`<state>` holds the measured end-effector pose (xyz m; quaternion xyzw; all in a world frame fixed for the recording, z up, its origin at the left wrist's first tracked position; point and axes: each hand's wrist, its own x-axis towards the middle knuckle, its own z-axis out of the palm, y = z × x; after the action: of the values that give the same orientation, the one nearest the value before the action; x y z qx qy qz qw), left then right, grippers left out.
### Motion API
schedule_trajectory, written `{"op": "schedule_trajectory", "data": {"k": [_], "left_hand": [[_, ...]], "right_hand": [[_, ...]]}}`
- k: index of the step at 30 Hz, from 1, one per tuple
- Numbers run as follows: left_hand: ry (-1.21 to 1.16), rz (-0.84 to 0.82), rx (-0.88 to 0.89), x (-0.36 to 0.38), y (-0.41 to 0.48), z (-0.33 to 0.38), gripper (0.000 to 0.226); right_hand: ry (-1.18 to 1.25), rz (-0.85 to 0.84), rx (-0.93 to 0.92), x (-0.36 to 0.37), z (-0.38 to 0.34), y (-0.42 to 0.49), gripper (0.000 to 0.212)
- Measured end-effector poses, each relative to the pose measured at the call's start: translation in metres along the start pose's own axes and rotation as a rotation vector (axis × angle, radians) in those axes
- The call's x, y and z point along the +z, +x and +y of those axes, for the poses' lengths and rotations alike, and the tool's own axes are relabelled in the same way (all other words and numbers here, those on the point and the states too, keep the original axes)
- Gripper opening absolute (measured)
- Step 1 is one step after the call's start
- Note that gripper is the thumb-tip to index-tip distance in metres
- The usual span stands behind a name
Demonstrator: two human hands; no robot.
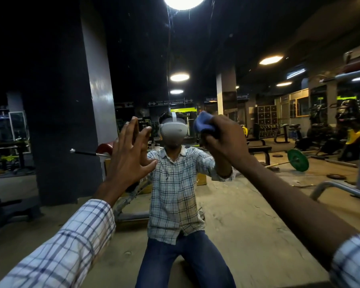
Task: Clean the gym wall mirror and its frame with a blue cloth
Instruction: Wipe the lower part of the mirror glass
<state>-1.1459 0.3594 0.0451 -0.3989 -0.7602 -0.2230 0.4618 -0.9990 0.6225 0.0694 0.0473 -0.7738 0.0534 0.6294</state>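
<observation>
The wall mirror (247, 204) fills nearly the whole head view, and its frame is not visible. My right hand (227, 140) grips a bunched blue cloth (203, 123) and holds it against the glass at head height, right of centre. To its left, my left hand (131, 152) is raised with fingers spread and straight, its fingertips at or very near the glass. My own reflection, in a checked shirt and jeans, shows between my two arms.
All other things are reflections: a dark pillar (71, 121) at left, a bench (260, 150) and a barbell with a green plate (297, 160) at right, machines and lockers behind. A grey metal bar (341, 189) sits at the lower right.
</observation>
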Motion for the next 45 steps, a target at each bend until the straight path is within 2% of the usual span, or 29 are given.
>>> {"op": "schedule_trajectory", "data": {"k": [1,2,5,6,7,8,11,12,13,16,17,18,20,24,26,27,28,31,32,34,37,39,45], "left_hand": [[0.004,-0.002,0.010,0.001,0.000,0.003,0.105],[0.012,-0.004,0.019,0.003,0.001,0.006,0.105],[0.023,-0.012,0.035,0.009,0.003,0.019,0.104],[0.022,-0.009,0.042,0.010,0.005,0.023,0.104],[0.028,-0.008,0.052,0.011,0.007,0.027,0.104],[0.036,-0.006,0.058,0.013,0.009,0.031,0.103],[0.024,0.019,0.035,0.018,0.014,0.043,0.101],[0.021,0.031,0.031,0.021,0.015,0.046,0.100],[0.022,0.039,0.034,0.023,0.016,0.049,0.100],[0.019,0.042,0.050,0.029,0.016,0.057,0.098],[0.011,0.039,0.048,0.030,0.017,0.060,0.098],[0.002,0.035,0.046,0.031,0.017,0.063,0.098],[-0.005,0.023,0.046,0.033,0.017,0.068,0.098],[-0.010,0.031,0.037,0.036,0.020,0.076,0.096],[-0.019,0.041,0.023,0.038,0.020,0.079,0.095],[-0.025,0.047,0.012,0.039,0.020,0.080,0.096],[-0.029,0.052,0.002,0.040,0.019,0.081,0.096],[-0.024,0.065,-0.021,0.043,0.018,0.084,0.096],[-0.017,0.066,-0.029,0.043,0.018,0.085,0.097],[-0.007,0.066,-0.038,0.043,0.018,0.085,0.098],[-0.007,0.087,-0.029,0.045,0.019,0.084,0.099],[-0.011,0.098,-0.029,0.047,0.018,0.084,0.100],[-0.005,0.116,-0.015,0.050,0.018,0.083,0.102]], "right_hand": [[0.038,0.086,0.082,0.002,0.002,-0.005,0.031],[0.045,0.078,0.085,0.006,0.002,-0.012,0.032],[-0.039,-0.339,-0.236,0.014,-0.002,-0.037,0.034],[-0.067,-0.415,-0.302,0.009,0.002,-0.040,0.032],[-0.074,-0.404,-0.300,0.004,0.008,-0.037,0.031],[-0.057,-0.312,-0.240,-0.002,0.015,-0.033,0.032],[0.065,0.066,0.105,-0.020,0.032,-0.022,0.035],[0.080,0.132,0.159,-0.019,0.035,-0.023,0.033],[0.061,0.115,0.148,-0.015,0.033,-0.025,0.034],[-0.017,-0.274,-0.191,-0.009,0.026,-0.038,0.042],[-0.052,-0.375,-0.285,-0.011,0.029,-0.041,0.040],[-0.087,-0.404,-0.325,-0.016,0.032,-0.040,0.037],[-0.089,-0.277,-0.234,-0.026,0.044,-0.034,0.036],[-0.016,0.159,0.187,-0.043,0.062,-0.007,0.033],[0.022,0.265,0.345,-0.038,0.056,0.007,0.030],[0.028,0.247,0.345,-0.029,0.047,0.009,0.030],[0.029,0.174,0.263,-0.018,0.035,0.009,0.032],[-0.021,-0.233,-0.165,0.003,0.007,0.013,0.039],[-0.064,-0.298,-0.247,0.002,0.007,0.020,0.040],[-0.102,-0.205,-0.247,-0.006,0.016,0.039,0.039],[-0.019,0.061,0.009,-0.029,0.045,0.055,0.031],[0.029,0.151,0.118,-0.039,0.064,0.052,0.032],[-0.014,0.056,0.091,-0.052,0.079,0.024,0.034]]}}
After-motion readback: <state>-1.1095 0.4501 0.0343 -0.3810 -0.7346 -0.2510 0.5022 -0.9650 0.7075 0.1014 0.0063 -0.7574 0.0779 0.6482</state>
